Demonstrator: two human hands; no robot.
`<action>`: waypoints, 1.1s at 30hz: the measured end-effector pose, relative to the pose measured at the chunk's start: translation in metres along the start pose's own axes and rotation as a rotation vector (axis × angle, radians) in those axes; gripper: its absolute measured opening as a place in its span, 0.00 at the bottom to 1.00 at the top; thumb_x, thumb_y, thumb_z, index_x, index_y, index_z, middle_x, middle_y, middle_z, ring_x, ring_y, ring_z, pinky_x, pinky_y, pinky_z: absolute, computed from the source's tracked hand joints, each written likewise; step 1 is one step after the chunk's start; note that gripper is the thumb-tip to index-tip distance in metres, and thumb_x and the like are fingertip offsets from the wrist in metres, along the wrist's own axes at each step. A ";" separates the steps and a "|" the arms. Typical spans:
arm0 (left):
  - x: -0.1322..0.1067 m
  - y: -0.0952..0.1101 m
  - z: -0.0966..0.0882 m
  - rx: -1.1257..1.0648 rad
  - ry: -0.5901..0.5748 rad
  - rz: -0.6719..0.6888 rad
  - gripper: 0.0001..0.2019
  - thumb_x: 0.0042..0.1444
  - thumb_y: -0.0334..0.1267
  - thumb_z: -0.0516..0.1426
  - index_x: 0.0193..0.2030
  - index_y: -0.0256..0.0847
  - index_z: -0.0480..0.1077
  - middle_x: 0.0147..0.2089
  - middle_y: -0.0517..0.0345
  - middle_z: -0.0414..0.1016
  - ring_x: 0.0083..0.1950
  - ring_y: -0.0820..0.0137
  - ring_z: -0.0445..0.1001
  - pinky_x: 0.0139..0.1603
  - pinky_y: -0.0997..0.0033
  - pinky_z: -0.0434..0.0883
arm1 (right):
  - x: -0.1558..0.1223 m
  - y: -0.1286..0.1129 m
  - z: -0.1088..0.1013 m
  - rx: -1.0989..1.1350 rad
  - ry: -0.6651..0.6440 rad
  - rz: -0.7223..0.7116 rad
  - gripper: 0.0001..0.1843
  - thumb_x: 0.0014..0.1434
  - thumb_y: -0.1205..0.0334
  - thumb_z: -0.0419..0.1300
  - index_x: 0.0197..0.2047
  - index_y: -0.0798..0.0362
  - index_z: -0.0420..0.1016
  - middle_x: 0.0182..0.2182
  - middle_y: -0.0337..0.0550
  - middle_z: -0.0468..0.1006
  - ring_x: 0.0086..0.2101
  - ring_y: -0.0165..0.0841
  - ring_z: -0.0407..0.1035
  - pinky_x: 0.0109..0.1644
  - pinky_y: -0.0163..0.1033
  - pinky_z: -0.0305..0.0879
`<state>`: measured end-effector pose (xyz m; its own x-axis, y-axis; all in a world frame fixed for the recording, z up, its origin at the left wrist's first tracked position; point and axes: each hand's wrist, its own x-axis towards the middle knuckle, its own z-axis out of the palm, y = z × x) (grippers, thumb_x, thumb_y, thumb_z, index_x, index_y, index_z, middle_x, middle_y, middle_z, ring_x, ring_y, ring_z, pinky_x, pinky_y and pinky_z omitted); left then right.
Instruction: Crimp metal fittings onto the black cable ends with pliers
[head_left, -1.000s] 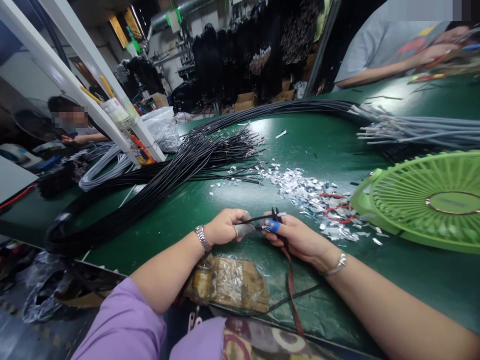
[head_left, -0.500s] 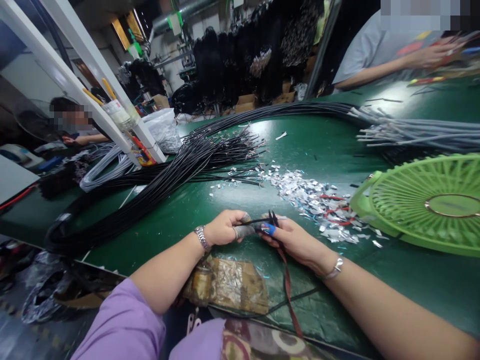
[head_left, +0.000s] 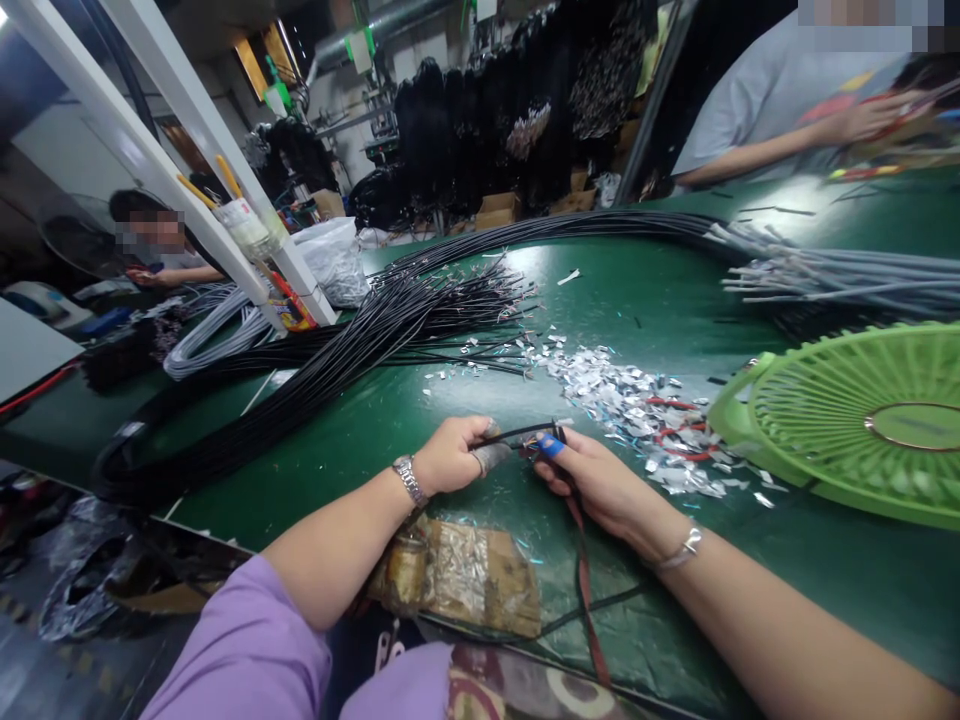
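My left hand [head_left: 451,455] is closed around a black cable [head_left: 516,434], with grey coverings on the thumb and a finger. The cable runs across to my right hand [head_left: 594,468], which has blue tape on its thumb and pinches it near some thin coloured wires [head_left: 531,443]. A small dark piece shows by the right fingertips; its kind is unclear. From under that hand hangs a reddish-brown strap [head_left: 582,560], its upper end hidden. Below the hands lies a taped cardboard piece [head_left: 487,580].
A bundle of black cables [head_left: 360,345] curves over the green table [head_left: 330,450]. Foil scraps [head_left: 622,395] lie beyond my hands. A green fan [head_left: 847,420] and grey cables [head_left: 832,268] are at right. White posts [head_left: 202,190] rise at left. Two other people work across the table.
My right hand has drawn slightly away from the left, showing more cable and the coloured wires. The dark pointed tips above the right thumb no longer stand out. The view has shifted slightly.
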<state>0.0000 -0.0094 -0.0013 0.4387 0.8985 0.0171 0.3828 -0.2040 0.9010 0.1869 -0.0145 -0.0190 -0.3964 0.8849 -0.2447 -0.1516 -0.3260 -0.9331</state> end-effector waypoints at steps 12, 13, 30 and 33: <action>0.001 -0.004 0.001 0.057 -0.015 -0.009 0.11 0.53 0.44 0.54 0.28 0.37 0.63 0.18 0.66 0.60 0.21 0.78 0.58 0.23 0.77 0.56 | 0.000 0.000 0.001 0.026 0.041 -0.037 0.26 0.42 0.38 0.65 0.28 0.52 0.64 0.16 0.32 0.62 0.18 0.23 0.49 0.19 0.31 0.40; 0.001 -0.004 0.001 0.076 -0.008 0.001 0.12 0.53 0.44 0.54 0.27 0.37 0.63 0.18 0.66 0.60 0.21 0.78 0.58 0.23 0.77 0.56 | 0.000 -0.001 0.001 0.034 0.036 -0.035 0.26 0.41 0.38 0.65 0.28 0.52 0.64 0.16 0.32 0.62 0.18 0.23 0.49 0.19 0.31 0.40; -0.005 0.007 0.000 0.410 0.093 0.097 0.06 0.53 0.38 0.55 0.28 0.38 0.68 0.22 0.62 0.62 0.24 0.75 0.57 0.27 0.75 0.54 | -0.001 -0.002 -0.002 0.019 -0.042 -0.022 0.21 0.44 0.44 0.65 0.28 0.53 0.66 0.17 0.33 0.62 0.18 0.24 0.49 0.19 0.32 0.40; -0.005 0.007 0.000 0.406 0.091 0.098 0.05 0.52 0.36 0.55 0.28 0.38 0.67 0.21 0.63 0.62 0.23 0.76 0.56 0.26 0.75 0.53 | -0.001 -0.002 -0.001 0.020 -0.028 -0.031 0.21 0.43 0.45 0.66 0.28 0.53 0.66 0.17 0.33 0.62 0.18 0.24 0.49 0.19 0.32 0.41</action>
<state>0.0009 -0.0156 0.0049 0.4219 0.8943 0.1489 0.6399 -0.4101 0.6499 0.1886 -0.0140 -0.0172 -0.4161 0.8852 -0.2079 -0.1820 -0.3051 -0.9347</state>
